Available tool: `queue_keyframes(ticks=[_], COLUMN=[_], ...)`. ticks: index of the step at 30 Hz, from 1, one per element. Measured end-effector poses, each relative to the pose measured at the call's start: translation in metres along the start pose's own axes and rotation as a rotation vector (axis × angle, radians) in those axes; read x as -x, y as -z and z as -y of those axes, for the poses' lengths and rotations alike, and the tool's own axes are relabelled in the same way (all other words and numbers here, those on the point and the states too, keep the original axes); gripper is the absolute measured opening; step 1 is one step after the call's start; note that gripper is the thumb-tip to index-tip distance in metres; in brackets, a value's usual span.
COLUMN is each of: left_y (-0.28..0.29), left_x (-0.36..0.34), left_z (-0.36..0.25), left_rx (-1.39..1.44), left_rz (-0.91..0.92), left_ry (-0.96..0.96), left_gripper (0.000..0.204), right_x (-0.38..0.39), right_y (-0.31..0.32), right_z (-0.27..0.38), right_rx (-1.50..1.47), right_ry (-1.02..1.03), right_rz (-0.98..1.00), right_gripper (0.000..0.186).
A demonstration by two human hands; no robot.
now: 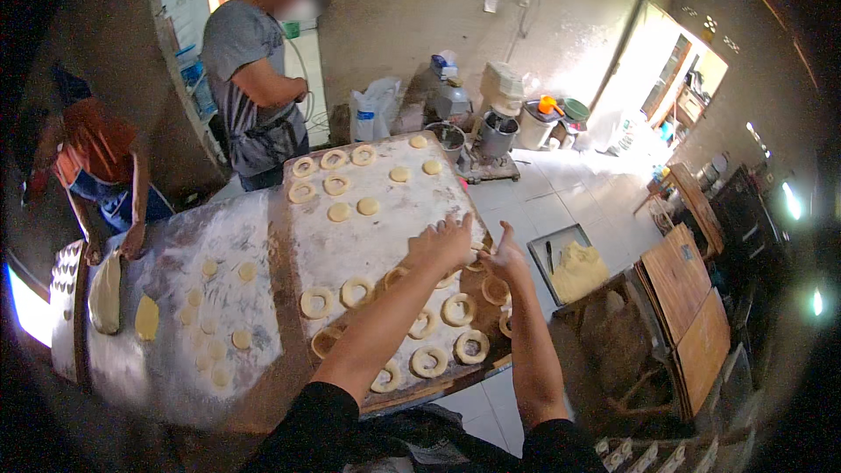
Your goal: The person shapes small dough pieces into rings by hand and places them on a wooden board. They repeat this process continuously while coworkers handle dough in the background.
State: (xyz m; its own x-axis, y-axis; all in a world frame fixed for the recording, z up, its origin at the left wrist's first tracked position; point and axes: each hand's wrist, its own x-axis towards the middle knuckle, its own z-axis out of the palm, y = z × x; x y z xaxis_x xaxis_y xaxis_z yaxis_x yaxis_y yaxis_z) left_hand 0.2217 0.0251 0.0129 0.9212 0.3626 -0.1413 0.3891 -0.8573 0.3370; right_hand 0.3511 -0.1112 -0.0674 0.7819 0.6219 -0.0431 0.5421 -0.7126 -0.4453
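Note:
My left hand (443,243) and my right hand (503,256) meet over the right side of a floured board (394,236). A pale piece of dough (479,248) shows between their fingers, mostly hidden, so its shape is unclear. Fingers of the left hand are bent; one right digit points up. Dough rings lie around and below my forearms, among them one ring (458,309) and another (429,362) near the front edge. More rings (334,159) sit at the far left of the board. Several solid dough rounds (368,206) rest beyond my hands.
At left, a co-worker in orange (101,149) handles a long dough piece (106,293) beside a yellow slab (147,318). Another person (254,79) stands behind the table. A tray (541,250) of yellow dough is right, near wooden panels (674,298). A mixer (499,127) stands behind.

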Motion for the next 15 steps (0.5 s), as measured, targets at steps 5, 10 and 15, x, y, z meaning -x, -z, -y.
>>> queue_keyframes(ticks=[5, 10, 15], left_y=[-0.001, -0.026, -0.072], left_x=[0.026, 0.166, 0.354], left_z=[0.025, 0.150, 0.269], left_rx=[0.320, 0.628, 0.567], left_rz=[-0.161, -0.695, -0.881], left_ry=[-0.027, 0.092, 0.827], left_gripper=[0.068, 0.053, 0.034], right_x=[0.039, 0.097, 0.158], right_y=[0.029, -0.030, -0.169], right_z=[0.079, 0.234, 0.381], right_rx=[0.179, -0.309, -0.187], right_ry=[0.154, 0.510, 1.120], right_rz=[-0.300, 0.229, 0.726], right_gripper=[0.062, 0.024, 0.026])
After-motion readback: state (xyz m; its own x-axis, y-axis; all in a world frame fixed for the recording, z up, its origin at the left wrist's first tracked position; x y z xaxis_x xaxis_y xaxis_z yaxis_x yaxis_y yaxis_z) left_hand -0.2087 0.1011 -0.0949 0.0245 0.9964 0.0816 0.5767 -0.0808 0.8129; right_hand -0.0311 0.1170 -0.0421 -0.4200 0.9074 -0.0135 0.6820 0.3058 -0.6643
